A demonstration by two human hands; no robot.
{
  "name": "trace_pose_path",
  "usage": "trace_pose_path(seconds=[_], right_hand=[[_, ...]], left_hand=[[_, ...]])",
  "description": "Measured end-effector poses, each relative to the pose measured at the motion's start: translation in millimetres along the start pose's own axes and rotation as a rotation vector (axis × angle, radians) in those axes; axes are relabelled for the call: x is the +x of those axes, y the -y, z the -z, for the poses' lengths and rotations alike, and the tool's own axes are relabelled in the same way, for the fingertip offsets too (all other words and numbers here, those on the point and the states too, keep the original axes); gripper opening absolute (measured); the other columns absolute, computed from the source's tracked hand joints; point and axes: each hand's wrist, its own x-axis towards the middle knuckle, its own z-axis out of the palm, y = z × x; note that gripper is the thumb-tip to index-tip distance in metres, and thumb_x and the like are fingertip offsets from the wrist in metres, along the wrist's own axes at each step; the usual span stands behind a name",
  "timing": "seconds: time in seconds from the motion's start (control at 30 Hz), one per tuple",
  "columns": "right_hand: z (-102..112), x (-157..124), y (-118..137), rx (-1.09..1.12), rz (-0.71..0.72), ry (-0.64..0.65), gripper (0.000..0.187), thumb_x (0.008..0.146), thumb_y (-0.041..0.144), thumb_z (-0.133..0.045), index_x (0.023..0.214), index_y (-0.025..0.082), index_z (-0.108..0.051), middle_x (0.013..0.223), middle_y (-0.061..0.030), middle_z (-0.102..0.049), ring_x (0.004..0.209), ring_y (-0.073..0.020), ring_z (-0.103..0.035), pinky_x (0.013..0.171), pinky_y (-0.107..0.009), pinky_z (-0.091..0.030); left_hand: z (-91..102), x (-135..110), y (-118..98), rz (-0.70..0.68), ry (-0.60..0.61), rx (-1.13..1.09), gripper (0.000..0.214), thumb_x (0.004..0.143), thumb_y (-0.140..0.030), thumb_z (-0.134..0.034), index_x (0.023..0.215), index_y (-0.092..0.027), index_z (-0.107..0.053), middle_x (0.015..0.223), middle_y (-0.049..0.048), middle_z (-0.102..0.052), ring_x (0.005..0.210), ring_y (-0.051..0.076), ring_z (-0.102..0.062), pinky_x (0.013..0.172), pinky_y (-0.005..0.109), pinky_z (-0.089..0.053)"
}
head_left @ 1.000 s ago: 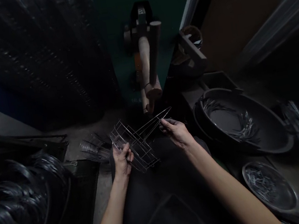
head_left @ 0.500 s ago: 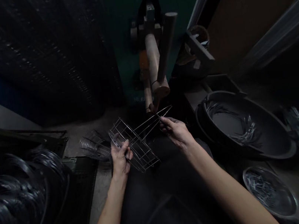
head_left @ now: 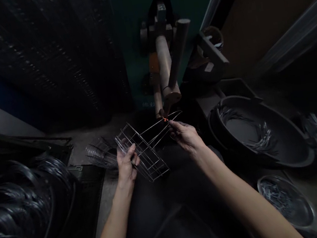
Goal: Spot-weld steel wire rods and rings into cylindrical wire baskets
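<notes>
Two bare hands are at work on one rectangular wire basket [head_left: 142, 153] of thin silver rods, its long wire ends converging to a point, held low before the body and below a spot welder [head_left: 162, 62]. One side is clenched by the left hand [head_left: 126, 165], while the pointed ends are pinched by the right hand [head_left: 186, 136]. A small orange spark [head_left: 165, 119] is seen just beside the right fingertips. Bent wires [head_left: 263, 135] are coiled in a black basin [head_left: 287, 143], and short wire pieces [head_left: 277, 196] are heaped in a steel bowl [head_left: 271, 178].
</notes>
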Motion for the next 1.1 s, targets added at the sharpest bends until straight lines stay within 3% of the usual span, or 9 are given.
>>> trace_pose_path(seconds=[0.2, 0.53, 0.67, 0.77, 0.87, 0.93, 1.0, 1.1], right_hand=[[10, -4, -1, -0.031, 0.012, 0.057, 0.018, 0.066, 0.023, -0.082, 0.068, 0.014, -0.066, 0.066, 0.0000, -0.065, 0.056, -0.0058, -0.059, 0.049, -0.013, -0.047], [31, -17, 5, -0.033, 0.040, 0.010, 0.029, 0.055, 0.029, -0.088, 0.069, 0.014, -0.068, 0.064, 0.0005, -0.065, 0.056, -0.0050, -0.057, 0.048, -0.013, -0.045], [24, -41, 1, -0.201, 0.153, 0.135, 0.033, 0.056, 0.039, -0.086, 0.071, 0.015, -0.069, 0.063, 0.0008, -0.064, 0.053, -0.0065, -0.056, 0.049, -0.017, -0.045], [12, -62, -4, -0.437, 0.268, 0.298, 0.026, 0.067, 0.041, -0.078, 0.074, 0.017, -0.072, 0.066, -0.0003, -0.067, 0.057, -0.0102, -0.059, 0.056, -0.022, -0.048], [1, -69, -2, -0.677, 0.481, 0.395, 0.014, 0.078, 0.034, -0.069, 0.082, 0.022, -0.074, 0.082, -0.0019, -0.072, 0.076, -0.0158, -0.066, 0.072, -0.027, -0.051], [-3, -62, 3, -0.806, 0.590, 0.346, 0.013, 0.078, 0.030, -0.069, 0.089, 0.025, -0.075, 0.094, -0.0020, -0.073, 0.092, -0.0191, -0.066, 0.083, -0.029, -0.048], [-2, -48, 8, -0.884, 0.536, 0.286, 0.014, 0.075, 0.031, -0.074, 0.087, 0.024, -0.074, 0.094, -0.0030, -0.073, 0.095, -0.0209, -0.065, 0.084, -0.029, -0.048], [10, -28, 9, -0.756, 0.228, 0.342, 0.028, 0.075, 0.045, -0.072, 0.081, 0.018, -0.071, 0.077, -0.0051, -0.072, 0.072, -0.0176, -0.066, 0.065, -0.026, -0.049]], left_hand=[[-2.6, 0, -2, 0.014, -0.015, -0.049, 0.058, 0.058, -0.016, -0.084, 0.108, -0.022, -0.054, 0.055, -0.0128, -0.038, 0.035, -0.001, -0.029, 0.032, 0.012, -0.021], [-8.1, 12, -9, -0.015, -0.029, -0.066, 0.056, 0.056, -0.016, -0.085, 0.104, -0.021, -0.054, 0.058, -0.0122, -0.042, 0.035, -0.001, -0.029, 0.033, 0.012, -0.023], [-7.0, 15, -10, 0.007, -0.034, -0.063, 0.058, 0.058, -0.015, -0.083, 0.107, -0.022, -0.054, 0.058, -0.0121, -0.043, 0.036, -0.001, -0.030, 0.033, 0.012, -0.023], [-3.3, 10, -6, -0.033, -0.013, -0.030, 0.056, 0.059, -0.017, -0.083, 0.107, -0.023, -0.053, 0.060, -0.0111, -0.046, 0.037, 0.000, -0.035, 0.033, 0.012, -0.024], [4.6, -8, 12, -0.084, 0.049, 0.046, 0.052, 0.062, -0.021, -0.082, 0.102, -0.024, -0.049, 0.059, -0.0117, -0.046, 0.036, 0.002, -0.038, 0.033, 0.012, -0.028], [11.8, -24, 31, -0.105, 0.127, 0.099, 0.048, 0.065, -0.025, -0.081, 0.097, -0.025, -0.046, 0.058, -0.0128, -0.045, 0.034, 0.002, -0.038, 0.034, 0.013, -0.029], [19.6, -40, 51, -0.107, 0.224, 0.186, 0.047, 0.064, -0.026, -0.083, 0.091, -0.024, -0.045, 0.058, -0.0119, -0.048, 0.036, 0.004, -0.042, 0.037, 0.015, -0.033], [31.8, -56, 73, -0.112, 0.432, 0.463, 0.042, 0.055, -0.023, -0.088, 0.080, -0.021, -0.054, 0.066, -0.0046, -0.059, 0.058, 0.011, -0.057, 0.059, 0.024, -0.049]])
